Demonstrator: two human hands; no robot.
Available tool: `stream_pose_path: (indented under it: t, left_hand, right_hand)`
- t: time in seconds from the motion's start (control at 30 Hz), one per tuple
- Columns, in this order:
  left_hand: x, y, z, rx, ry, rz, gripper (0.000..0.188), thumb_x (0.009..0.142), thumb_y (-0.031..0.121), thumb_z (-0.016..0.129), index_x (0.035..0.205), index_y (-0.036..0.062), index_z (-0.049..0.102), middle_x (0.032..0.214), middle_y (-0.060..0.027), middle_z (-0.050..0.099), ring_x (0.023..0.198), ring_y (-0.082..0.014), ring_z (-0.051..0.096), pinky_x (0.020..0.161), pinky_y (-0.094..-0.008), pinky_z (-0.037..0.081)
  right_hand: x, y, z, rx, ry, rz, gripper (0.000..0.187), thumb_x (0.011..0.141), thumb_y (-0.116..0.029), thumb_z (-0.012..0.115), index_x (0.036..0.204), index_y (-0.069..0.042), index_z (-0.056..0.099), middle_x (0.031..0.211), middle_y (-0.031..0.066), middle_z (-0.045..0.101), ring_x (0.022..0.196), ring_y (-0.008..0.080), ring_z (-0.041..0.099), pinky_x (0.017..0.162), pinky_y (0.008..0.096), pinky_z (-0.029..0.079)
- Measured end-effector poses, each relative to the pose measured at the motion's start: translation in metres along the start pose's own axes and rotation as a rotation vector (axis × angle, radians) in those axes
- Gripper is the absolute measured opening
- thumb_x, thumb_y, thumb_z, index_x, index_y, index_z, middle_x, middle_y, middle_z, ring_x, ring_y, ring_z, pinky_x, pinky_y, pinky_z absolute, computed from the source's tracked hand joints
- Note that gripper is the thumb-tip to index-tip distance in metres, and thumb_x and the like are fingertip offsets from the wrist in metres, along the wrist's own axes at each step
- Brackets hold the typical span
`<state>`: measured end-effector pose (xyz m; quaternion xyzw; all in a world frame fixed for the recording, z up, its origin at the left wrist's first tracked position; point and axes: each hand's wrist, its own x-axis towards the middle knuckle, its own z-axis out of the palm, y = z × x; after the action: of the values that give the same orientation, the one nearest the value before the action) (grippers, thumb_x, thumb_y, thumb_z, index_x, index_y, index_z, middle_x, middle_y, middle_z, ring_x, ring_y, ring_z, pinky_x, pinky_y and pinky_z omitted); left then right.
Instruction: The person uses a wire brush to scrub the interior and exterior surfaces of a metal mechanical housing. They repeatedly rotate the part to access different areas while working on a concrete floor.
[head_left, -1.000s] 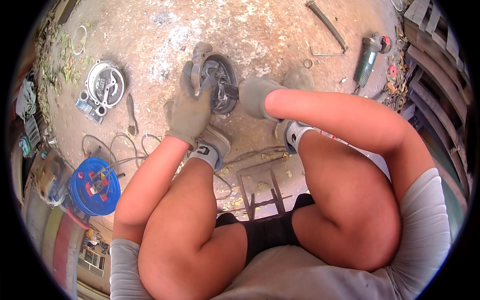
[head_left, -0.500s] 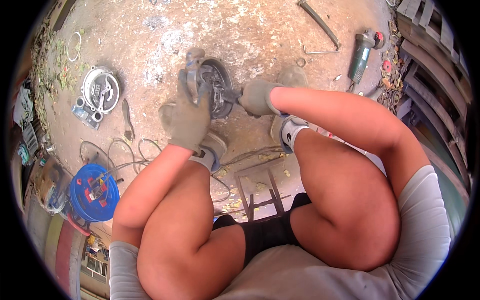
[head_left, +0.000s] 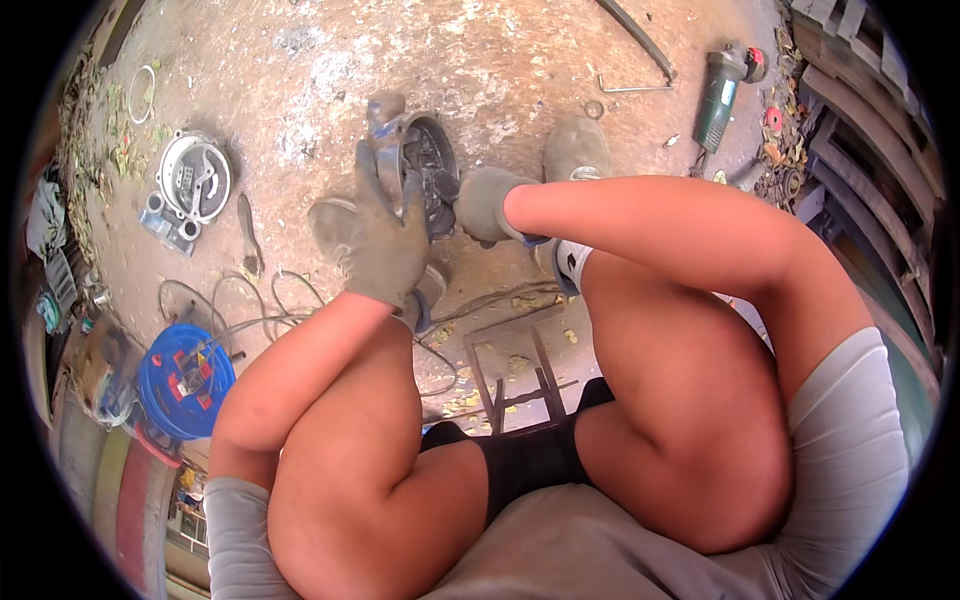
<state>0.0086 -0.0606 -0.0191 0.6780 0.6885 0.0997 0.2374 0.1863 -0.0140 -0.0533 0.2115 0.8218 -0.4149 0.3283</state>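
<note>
A round, hollow metal housing [head_left: 432,172] with a dark, dirty inside stands tilted between my shoes, its opening toward my right hand. My left hand [head_left: 385,235], in a grey-green work glove, grips its left side with fingers along the outer wall and the thumb near the rim. At the right rim is my gloved right hand [head_left: 488,205], its fingers curled closed. Whatever it holds is hidden behind the glove and the housing's edge. Left of them lies a second, pale round metal casing [head_left: 195,180] with a blue-grey bracket, and a wooden-handled brush [head_left: 249,232] rests close by.
An angle grinder [head_left: 718,105], a long metal bar [head_left: 640,42], a thin bent rod [head_left: 635,88] and a ring [head_left: 594,109] lie on the ground at far right. A blue cable reel [head_left: 185,380] with loose cable sits at left. Stacked wooden pallets [head_left: 860,120] line the right.
My right hand has moved left, closer against the housing's opening; the dark tool end visible before is now hidden. My left hand keeps its grip on the housing. The view has shifted slightly.
</note>
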Motion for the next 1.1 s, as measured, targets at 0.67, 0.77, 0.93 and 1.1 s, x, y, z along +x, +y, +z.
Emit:
stream_pose_path:
  t: [0.67,0.77,0.93,1.1]
  left_hand:
    - [0.012,0.016,-0.015,-0.355,-0.2,-0.233,0.083,0.114,0.045,0.056,0.17,-0.0072,0.025,0.171,-0.0339,0.04,0.154,-0.0478,0.047,0.127,-0.0474,0.037]
    - [0.004,0.019,-0.013,-0.28,-0.252,-0.208,0.082,0.115,0.043,0.056,0.171,-0.0071,0.024,0.171,-0.0337,0.039,0.157,-0.047,0.044,0.128,-0.0469,0.035]
    - [0.0,0.005,-0.007,-0.268,-0.187,-0.073,0.081,0.114,0.042,0.056,0.172,-0.0055,0.024,0.172,-0.0323,0.04,0.156,-0.0467,0.046,0.127,-0.0469,0.037]
    - [0.002,0.009,-0.016,-0.232,-0.216,-0.185,0.079,0.114,0.04,0.057,0.171,-0.0047,0.027,0.167,-0.0337,0.046,0.149,-0.0475,0.054,0.122,-0.0475,0.042]
  right_hand:
    - [-0.002,0.003,0.0,-0.088,0.039,0.015,0.016,0.086,-0.021,0.082,0.099,-0.013,0.089,0.102,0.0132,0.084,0.096,0.0342,0.081,0.082,0.0448,0.064]
    - [0.004,0.0,0.006,-0.068,0.015,-0.028,0.015,0.09,-0.023,0.079,0.098,-0.014,0.089,0.099,0.0121,0.084,0.09,0.0322,0.081,0.08,0.044,0.063]
    - [-0.013,0.014,0.0,1.105,-0.074,0.259,0.028,0.1,-0.027,0.064,0.095,-0.008,0.084,0.09,0.0092,0.083,0.074,0.024,0.079,0.072,0.0375,0.061]
    - [-0.009,0.033,-0.008,0.629,-0.03,0.162,0.032,0.101,-0.025,0.059,0.096,-0.004,0.083,0.09,0.0096,0.084,0.076,0.0217,0.081,0.075,0.0392,0.062]
